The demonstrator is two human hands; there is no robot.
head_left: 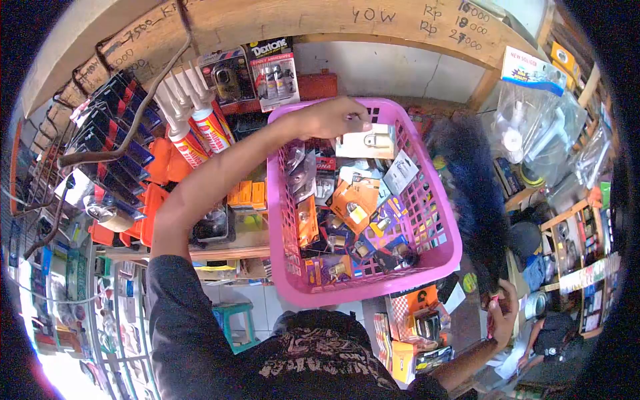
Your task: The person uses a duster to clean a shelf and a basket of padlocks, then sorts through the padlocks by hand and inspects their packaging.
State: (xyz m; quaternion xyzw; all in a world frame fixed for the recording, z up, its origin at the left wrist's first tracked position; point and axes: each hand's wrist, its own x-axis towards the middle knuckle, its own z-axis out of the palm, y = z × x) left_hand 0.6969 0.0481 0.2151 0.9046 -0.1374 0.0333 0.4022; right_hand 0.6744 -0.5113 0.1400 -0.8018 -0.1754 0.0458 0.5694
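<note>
Dark shirt with pale print [327,357] nearest the camera, just short of the near edge of a pink basket [363,293]. Off the basket's near right corner, orange and white packs [407,317] grouped together; past these, right hand [505,313] with fingers curled around a red handle [492,313], apparently part of a dark duster [470,187], blurred, alongside the basket's right edge. Likely very light, soft and yielding at the head; best gripped by the handle, to avoid crushing the fluff.

Inside the basket, from the middle toward the near edge, loose carded padlocks [355,212]. Probably heavy for their size, slick in plastic; best pinched at the card, clear of neighbouring packs.

At the far edge, left hand [333,120], stretched over from the left edge, fingers bent down and apparently closed on a pale box [352,148] with a padlock on its face. Probably stiff-walled, compact, perhaps weighty with metal inside, smooth but not very slippery; better held across two opposite sides than by one corner. Exact contact underneath hidden.

Beyond the far edge, carded adhesive [273,77]; higher up, a timber beam [320,20] with handwritten prices.
</note>
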